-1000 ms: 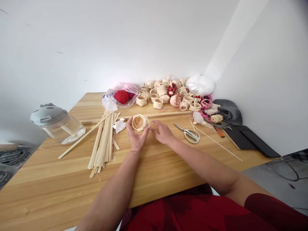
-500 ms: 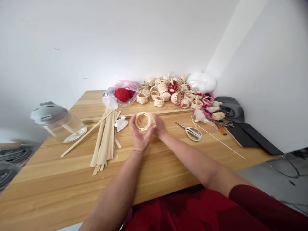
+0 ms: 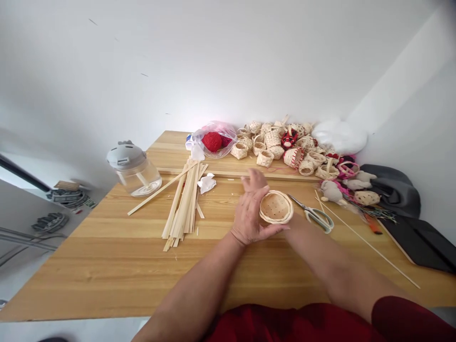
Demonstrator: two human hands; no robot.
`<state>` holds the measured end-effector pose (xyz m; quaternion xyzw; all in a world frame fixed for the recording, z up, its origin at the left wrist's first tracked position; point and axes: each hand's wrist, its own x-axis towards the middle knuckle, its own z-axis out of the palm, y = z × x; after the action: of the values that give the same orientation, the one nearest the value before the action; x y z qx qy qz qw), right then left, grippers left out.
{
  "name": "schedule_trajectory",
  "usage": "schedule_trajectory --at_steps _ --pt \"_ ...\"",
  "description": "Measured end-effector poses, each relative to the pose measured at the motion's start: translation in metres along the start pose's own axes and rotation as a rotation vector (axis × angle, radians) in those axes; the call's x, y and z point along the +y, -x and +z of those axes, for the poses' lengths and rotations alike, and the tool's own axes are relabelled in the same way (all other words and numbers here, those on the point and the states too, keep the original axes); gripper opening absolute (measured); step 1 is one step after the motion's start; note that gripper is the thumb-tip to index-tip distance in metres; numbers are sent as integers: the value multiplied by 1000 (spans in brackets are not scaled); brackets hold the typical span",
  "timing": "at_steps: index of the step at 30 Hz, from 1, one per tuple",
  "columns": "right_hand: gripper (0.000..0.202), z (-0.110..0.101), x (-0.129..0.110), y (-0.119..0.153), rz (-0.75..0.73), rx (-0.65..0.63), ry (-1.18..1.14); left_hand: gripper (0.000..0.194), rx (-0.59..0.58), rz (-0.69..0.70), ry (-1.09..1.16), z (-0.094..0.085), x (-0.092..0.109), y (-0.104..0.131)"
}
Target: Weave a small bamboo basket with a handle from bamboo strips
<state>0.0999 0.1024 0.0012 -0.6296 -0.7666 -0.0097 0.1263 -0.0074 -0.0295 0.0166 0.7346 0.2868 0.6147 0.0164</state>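
A small round woven basket (image 3: 276,207) with a braided rim is gripped by my left hand (image 3: 249,216), thumb along its near side and fingers along the far left. Its mouth faces me, showing the woven bottom. My right forearm passes behind the basket. Beyond my left hand, the fingers of my right hand (image 3: 255,179) stretch out over the table, slightly blurred and partly hidden, with nothing visible in them. Scissors (image 3: 313,213) lie right of the basket. To the left rest flat wooden strips (image 3: 185,204) and a crumpled white paper (image 3: 206,183).
Small woven baskets (image 3: 272,137) are heaped along the wall, beside a plastic bag with red yarn (image 3: 212,141). A lidded clear jar (image 3: 137,171) stands at left. A thin strip (image 3: 370,242), crocheted toys (image 3: 333,191) and a black tablet-like object (image 3: 420,242) lie right.
My right hand has come off the basket and moved behind my left hand, fingers extended. My left hand keeps the basket, now nearer me. The view has turned left.
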Motion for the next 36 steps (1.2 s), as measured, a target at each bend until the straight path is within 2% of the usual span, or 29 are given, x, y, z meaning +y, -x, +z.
schedule_trajectory --at_steps 3,6,10,12,14,17,19,21,26,32,36 --pt "49 -15 21 -25 128 21 15 104 -10 -42 9 1 0 0" --pt "52 -20 36 -39 168 -11 11 103 -29 -63 8 2 0 1" --pt "50 -15 29 -35 156 -13 9 102 -22 -74 2 2 -2 1" --pt "50 -11 16 -24 88 -14 3 103 -14 -88 -12 1 -2 2" --pt "49 -9 3 -14 -70 -36 -27 104 -4 -90 -12 2 -2 2" --pt "46 -10 -10 -17 -265 -52 -81 104 0 -89 14 2 -2 2" --pt "49 -12 -10 -35 -241 -33 -88 104 0 -106 16 2 -3 3" --pt "50 -11 -5 -61 -148 -28 -72 103 -2 -127 4 2 -5 4" --pt "39 -3 9 -120 -25 -71 -25 102 2 -179 -17 1 -10 7" --pt "45 4 14 -158 22 -97 -18 102 5 -262 -10 3 -14 13" --pt "57 8 18 -174 22 -150 -24 101 -16 -303 -6 4 -15 17"
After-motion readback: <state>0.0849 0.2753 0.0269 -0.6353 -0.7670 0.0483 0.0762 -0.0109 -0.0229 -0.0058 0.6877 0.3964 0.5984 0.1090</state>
